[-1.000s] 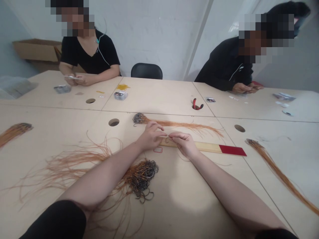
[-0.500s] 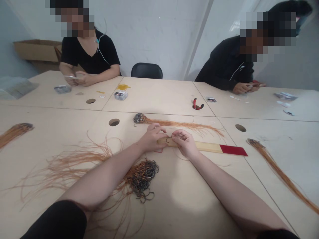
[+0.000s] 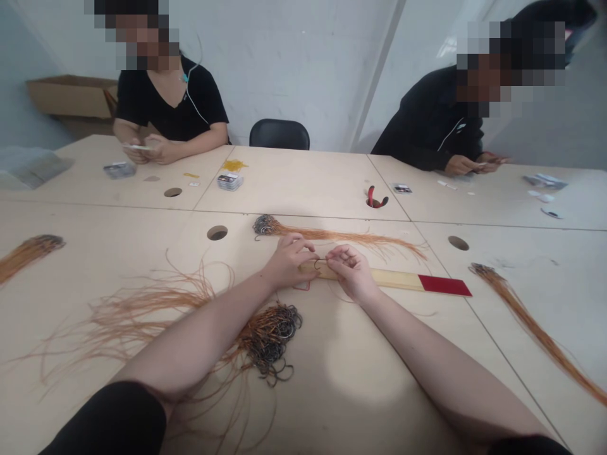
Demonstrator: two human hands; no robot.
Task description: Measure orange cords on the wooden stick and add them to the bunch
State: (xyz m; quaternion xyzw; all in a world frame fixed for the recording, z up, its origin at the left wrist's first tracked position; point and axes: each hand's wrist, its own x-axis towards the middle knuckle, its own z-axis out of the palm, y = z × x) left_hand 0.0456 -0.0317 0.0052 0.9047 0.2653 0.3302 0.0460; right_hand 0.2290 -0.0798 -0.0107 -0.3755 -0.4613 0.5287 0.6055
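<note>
Over a pale wooden strip with a red end, my two hands meet around one dark fish hook. My left hand is closed in a pinch at the hook's bend side, its other fingers loosely curled. From the right, my right hand pinches the shank end, where thin orange line trails below it. The exact fingertip contact is too small to make out. A large pile of hooks tied to orange line lies by my left forearm. Behind my hands stretches a bundle of tied hooks.
More bundles lie at the far left and right. Red-handled pliers stick out of a table hole. Across the table, two people in black handle small items near stacked clear packets and yellow pieces.
The hook has shifted very slightly left between my fingers, and my right hand has moved a touch. Across the table, the right-hand person's hands have shifted.
</note>
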